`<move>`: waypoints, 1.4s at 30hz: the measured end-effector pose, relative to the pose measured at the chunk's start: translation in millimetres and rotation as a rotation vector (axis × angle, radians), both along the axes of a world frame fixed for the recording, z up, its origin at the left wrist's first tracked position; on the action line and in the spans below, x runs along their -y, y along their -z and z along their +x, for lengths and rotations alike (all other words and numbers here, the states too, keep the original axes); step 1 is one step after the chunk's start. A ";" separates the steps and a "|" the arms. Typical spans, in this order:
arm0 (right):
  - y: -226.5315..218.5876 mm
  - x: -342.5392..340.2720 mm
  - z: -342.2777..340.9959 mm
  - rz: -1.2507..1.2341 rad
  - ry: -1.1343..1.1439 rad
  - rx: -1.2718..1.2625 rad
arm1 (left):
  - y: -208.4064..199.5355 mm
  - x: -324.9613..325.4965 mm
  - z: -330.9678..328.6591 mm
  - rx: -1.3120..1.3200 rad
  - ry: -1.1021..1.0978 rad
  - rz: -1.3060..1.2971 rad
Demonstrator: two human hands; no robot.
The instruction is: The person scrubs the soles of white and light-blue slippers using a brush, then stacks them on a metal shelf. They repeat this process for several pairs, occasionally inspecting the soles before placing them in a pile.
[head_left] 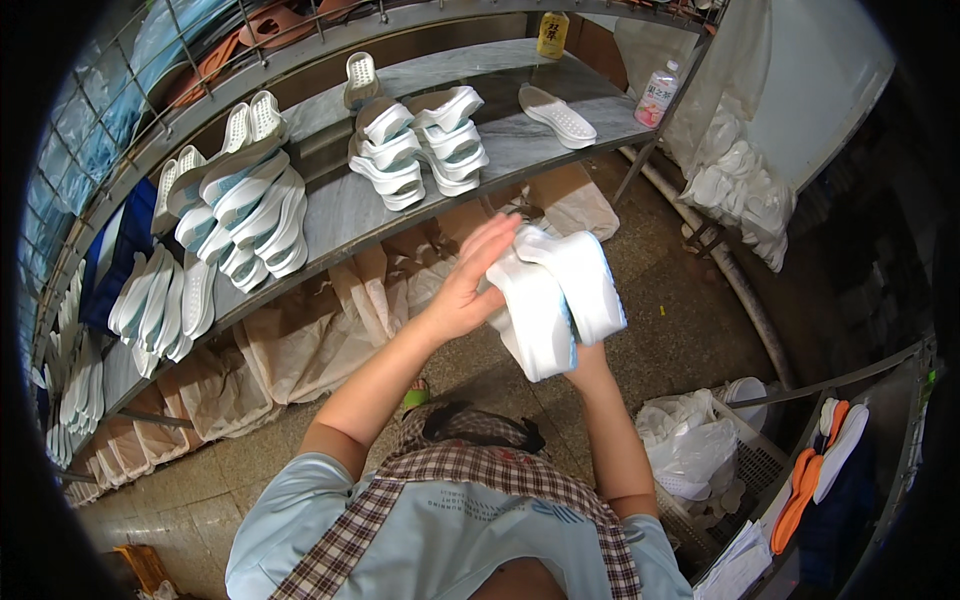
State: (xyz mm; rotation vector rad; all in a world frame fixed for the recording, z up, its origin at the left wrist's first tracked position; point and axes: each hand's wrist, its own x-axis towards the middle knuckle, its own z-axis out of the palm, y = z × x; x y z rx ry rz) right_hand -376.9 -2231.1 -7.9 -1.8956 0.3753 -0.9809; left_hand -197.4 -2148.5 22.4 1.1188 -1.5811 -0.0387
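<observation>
Two thick white shoe soles (578, 285) with pale blue edges are held side by side in front of me, above the floor. My right hand (590, 358) supports them from underneath; its fingers are mostly hidden behind the soles. Against their left side lies my left hand (472, 278), its fingers stretched out and slightly blurred, the thumb apart. Beyond my hands, stacked white soles (415, 150) stand on a grey shelf (330, 215). A single sole (558, 117) lies farther right on that shelf.
More stacked soles (245, 205) fill the shelf's left side. Two bottles, one yellow (552, 36) and one pinkish (656, 96), stand at its right end. At lower right is a crate (745, 440) with plastic bags, beside a rack with orange and white soles (797, 500). A pipe (735, 275) crosses the floor.
</observation>
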 end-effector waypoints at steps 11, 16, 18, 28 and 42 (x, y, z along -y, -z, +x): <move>-18.5 24.7 -9.0 0.239 -0.150 0.150 | -43.1 -9.1 -33.3 -1.463 0.393 0.444; -63.3 4.2 -6.1 0.848 -0.372 0.366 | -60.0 -4.0 -30.0 -1.405 0.147 0.386; -73.5 -4.1 -2.6 0.897 -0.327 0.367 | -65.3 3.6 -24.0 -1.413 0.158 0.455; -99.0 -8.4 -10.2 1.336 -0.384 0.363 | -73.0 33.6 -7.2 -1.365 0.293 0.657; -98.8 -4.9 -13.7 1.375 -0.472 0.385 | -67.8 43.3 -6.6 -1.400 0.295 0.651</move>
